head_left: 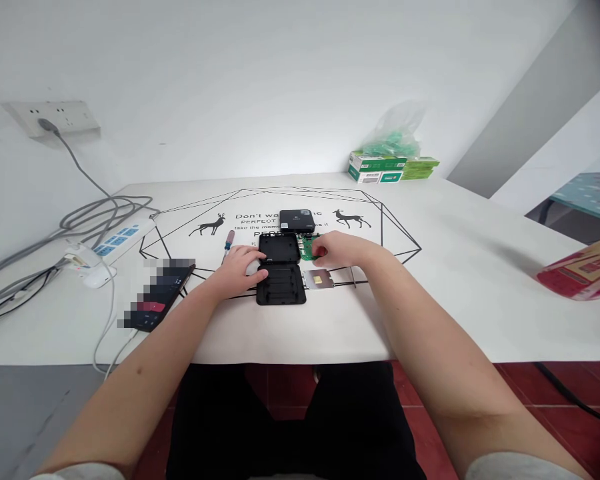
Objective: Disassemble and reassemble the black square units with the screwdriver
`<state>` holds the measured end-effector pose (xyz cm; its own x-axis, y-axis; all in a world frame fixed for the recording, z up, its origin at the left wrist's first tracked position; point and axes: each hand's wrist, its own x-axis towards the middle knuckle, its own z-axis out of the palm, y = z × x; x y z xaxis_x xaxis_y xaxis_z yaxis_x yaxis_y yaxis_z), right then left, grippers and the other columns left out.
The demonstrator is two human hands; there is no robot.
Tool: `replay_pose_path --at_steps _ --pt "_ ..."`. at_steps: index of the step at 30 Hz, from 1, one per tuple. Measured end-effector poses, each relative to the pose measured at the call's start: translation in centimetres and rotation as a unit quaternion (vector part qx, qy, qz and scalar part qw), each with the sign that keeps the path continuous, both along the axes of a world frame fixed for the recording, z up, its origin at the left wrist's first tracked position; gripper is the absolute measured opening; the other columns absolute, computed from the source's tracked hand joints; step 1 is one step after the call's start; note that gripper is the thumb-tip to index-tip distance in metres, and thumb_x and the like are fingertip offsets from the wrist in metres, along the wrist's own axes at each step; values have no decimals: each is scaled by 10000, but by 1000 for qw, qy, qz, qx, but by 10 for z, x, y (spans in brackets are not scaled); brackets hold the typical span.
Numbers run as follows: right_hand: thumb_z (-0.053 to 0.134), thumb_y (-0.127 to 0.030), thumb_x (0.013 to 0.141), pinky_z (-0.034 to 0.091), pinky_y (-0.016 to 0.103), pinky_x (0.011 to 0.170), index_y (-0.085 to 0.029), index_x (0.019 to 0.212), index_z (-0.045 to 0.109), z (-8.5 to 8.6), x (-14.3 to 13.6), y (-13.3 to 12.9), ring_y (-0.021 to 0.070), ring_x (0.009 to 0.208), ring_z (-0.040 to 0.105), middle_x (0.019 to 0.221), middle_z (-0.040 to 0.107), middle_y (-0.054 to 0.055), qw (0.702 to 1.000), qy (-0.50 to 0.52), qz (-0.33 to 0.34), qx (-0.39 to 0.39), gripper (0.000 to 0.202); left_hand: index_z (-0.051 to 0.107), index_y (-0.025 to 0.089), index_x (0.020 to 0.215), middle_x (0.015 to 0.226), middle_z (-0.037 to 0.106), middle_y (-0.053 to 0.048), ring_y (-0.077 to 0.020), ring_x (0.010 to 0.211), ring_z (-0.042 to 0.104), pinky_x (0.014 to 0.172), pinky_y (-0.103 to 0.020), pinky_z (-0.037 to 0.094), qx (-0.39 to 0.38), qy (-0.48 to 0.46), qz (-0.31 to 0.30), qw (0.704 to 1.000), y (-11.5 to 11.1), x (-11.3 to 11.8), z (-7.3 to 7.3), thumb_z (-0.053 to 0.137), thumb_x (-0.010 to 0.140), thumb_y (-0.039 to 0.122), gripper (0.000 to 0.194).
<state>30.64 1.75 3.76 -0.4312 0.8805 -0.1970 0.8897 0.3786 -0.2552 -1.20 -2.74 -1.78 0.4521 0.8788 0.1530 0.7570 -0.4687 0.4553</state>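
Pinched at its right edge by the right hand [339, 249], the green board [307, 248] sits just beside the open black case [280, 268], touching or nearly touching the upper half's right side. Whether the fingers fully clamp it or only press on it, I cannot tell — they cover that edge. The left hand [240, 267] rests flat against the case's left side, fingers loosely curled on the rim, steadying rather than grasping.

From the head view, the case shows 2 hinged halves lying open on the table [430, 300], ribbed inside. A small silver plate [318, 279] lies just right of the lower half, and a closed black box [297, 220] stands behind. A screwdriver [228, 243] lies near the left hand; a phone [157, 300] and a power strip [115, 243] sit further left.

To do this well, I judge the board should be held by its edges only, kept level, and the case kept braced — no touching the components.

The board looks thin, green, densely populated, mostly hidden by fingers.
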Motion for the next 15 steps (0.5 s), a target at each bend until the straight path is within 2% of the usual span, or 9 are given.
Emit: replay_pose_path --at_steps 5,11,15 --pt "696 -152 873 471 294 737 -232 843 733 -6 -5 2 183 837 674 954 789 24 999 43 -16 -20 93 723 276 1357 1565 589 -120 -375 1564 416 1330 -615 334 -2 6 0 1000 -1 1 0 605 1025 558 452" --pt "756 -207 829 456 301 705 -229 803 702 1 -3 0 193 819 655 932 775 30 999 13 -25 -24 64 732 291 1350 1565 592 -112 -371 1554 432 1319 -608 362 -1 2 -3 1000 -2 0 1 612 1018 564 446" --pt "705 -139 814 450 300 700 -224 798 696 2 0 0 197 809 653 917 768 41 999 -7 -26 -27 87 723 269 1359 1565 588 -126 -372 1553 432 1324 -603 350 0 5 -3 1000 -2 0 0 604 1014 565 469"
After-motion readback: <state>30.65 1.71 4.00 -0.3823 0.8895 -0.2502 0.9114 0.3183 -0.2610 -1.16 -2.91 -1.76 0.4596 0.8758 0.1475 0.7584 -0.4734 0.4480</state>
